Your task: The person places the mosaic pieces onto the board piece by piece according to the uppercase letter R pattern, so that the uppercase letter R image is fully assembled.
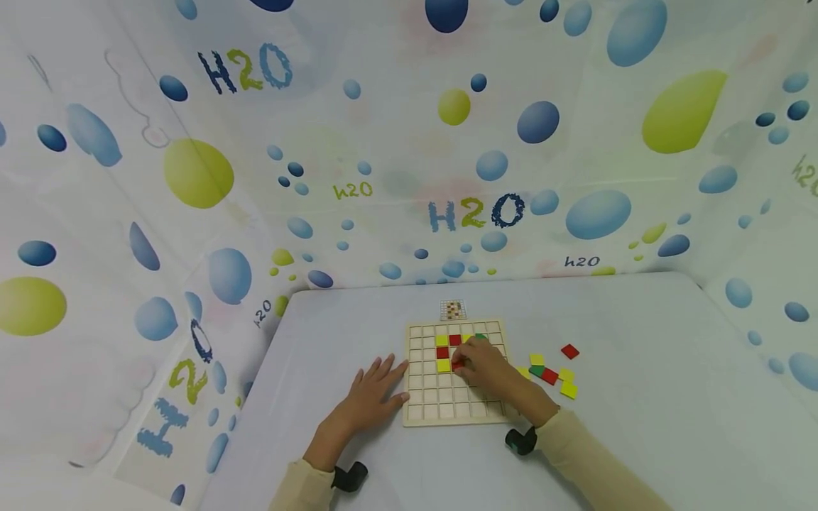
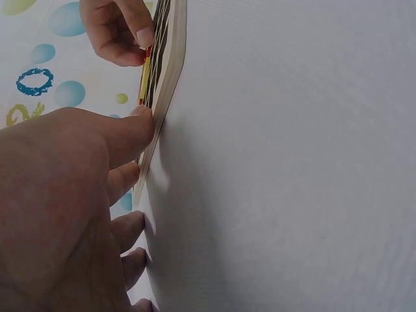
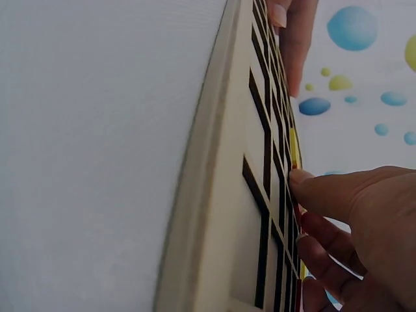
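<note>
While our spread left hand (image 1: 371,399) touches the board (image 1: 436,411), our right hand (image 1: 488,369) pinches a red tile (image 1: 456,366) on it, probably light, stiff, best edge-held.

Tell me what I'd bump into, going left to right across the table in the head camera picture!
Left hand → wooden grid board → loose green tile → red tile beside it → lone red tile.

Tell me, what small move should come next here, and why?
Probably the right hand should press the red tile flat into a square: it grips that tile low over the grid board, beside a yellow tile, while the left hand lies at the board's edge.
</note>
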`<state>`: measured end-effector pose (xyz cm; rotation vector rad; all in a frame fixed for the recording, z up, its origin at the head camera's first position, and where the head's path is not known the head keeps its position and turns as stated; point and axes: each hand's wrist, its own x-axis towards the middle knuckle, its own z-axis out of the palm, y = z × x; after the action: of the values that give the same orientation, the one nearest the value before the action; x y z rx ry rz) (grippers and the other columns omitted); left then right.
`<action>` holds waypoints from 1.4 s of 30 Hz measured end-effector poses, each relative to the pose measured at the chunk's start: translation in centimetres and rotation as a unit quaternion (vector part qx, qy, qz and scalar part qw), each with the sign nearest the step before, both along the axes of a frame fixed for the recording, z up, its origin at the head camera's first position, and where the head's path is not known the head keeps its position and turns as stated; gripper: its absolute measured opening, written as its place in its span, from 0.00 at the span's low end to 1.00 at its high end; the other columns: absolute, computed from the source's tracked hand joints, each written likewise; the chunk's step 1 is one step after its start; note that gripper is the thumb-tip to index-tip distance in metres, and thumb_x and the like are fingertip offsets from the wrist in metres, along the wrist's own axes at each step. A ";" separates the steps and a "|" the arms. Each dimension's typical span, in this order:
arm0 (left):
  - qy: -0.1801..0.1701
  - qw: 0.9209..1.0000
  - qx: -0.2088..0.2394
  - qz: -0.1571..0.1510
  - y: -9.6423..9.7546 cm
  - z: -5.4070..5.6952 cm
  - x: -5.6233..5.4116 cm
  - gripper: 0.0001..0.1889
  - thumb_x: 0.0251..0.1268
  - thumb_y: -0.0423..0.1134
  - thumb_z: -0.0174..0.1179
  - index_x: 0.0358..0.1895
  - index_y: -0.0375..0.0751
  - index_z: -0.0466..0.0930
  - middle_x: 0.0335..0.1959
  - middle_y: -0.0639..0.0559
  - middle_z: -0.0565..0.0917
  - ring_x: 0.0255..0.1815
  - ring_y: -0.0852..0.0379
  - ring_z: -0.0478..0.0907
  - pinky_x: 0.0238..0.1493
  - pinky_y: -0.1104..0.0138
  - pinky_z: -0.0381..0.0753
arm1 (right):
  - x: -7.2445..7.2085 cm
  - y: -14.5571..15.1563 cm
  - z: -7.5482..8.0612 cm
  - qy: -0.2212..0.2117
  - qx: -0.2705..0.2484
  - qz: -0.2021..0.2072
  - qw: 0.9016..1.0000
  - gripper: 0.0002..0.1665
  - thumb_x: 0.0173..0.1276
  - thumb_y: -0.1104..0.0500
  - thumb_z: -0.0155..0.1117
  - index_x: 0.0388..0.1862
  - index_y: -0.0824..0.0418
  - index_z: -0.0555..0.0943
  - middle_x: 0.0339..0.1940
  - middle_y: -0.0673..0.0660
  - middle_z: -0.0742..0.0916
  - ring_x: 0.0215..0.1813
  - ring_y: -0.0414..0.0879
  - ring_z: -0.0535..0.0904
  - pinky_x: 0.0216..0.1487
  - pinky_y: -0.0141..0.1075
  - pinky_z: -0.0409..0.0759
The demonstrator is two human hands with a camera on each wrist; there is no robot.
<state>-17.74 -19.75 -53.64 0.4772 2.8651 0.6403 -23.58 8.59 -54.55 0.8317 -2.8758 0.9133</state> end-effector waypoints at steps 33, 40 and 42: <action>-0.003 1.000 -0.003 0.004 -0.4 -0.5 -0.1 0.36 0.79 0.56 0.58 0.84 0.51 0.62 0.86 0.40 0.57 0.87 0.34 0.49 0.80 0.30 0.46 | -0.8 10.7 0.8 -0.132 0.012 -0.188 0.973 0.24 0.74 0.62 0.69 0.64 0.69 0.75 0.56 0.71 0.80 0.57 0.63 0.80 0.60 0.60 0.80; 0.001 1.000 -0.005 0.000 -0.4 -0.7 -0.3 0.36 0.79 0.57 0.58 0.84 0.51 0.62 0.86 0.40 0.58 0.87 0.34 0.49 0.80 0.30 0.47 | -0.3 10.5 0.6 -0.110 0.047 -0.232 0.965 0.26 0.72 0.57 0.73 0.61 0.70 0.78 0.50 0.68 0.81 0.49 0.59 0.77 0.54 0.56 0.79; 0.001 1.000 -0.006 0.001 -0.4 -0.7 -0.4 0.36 0.79 0.57 0.58 0.84 0.52 0.62 0.86 0.40 0.57 0.87 0.34 0.49 0.80 0.30 0.47 | -0.1 10.5 0.5 -0.104 0.047 -0.233 0.966 0.22 0.72 0.58 0.73 0.58 0.70 0.80 0.47 0.66 0.81 0.46 0.58 0.76 0.52 0.55 0.79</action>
<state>-18.10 -20.13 -54.34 0.4748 2.8706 0.6222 -23.71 19.13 -54.01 0.0386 -3.0954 0.8509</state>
